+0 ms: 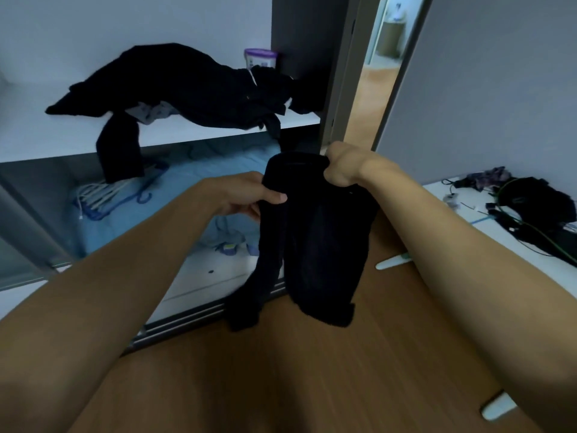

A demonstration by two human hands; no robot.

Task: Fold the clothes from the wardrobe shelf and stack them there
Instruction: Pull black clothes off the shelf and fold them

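Both hands hold a soft black garment (315, 239) up. The left hand (246, 195) pinches its upper edge, thumb on top; the right hand (343, 167) curls its fingers round the other corner. Below the grip the cloth hangs limp in two long lobes. Above the grip, a rumpled black pile (187, 85) lies on the smooth white shelf (193, 137).

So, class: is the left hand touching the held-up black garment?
Touching. The head view shows the left hand pinching the black garment, thumb over its upper edge.
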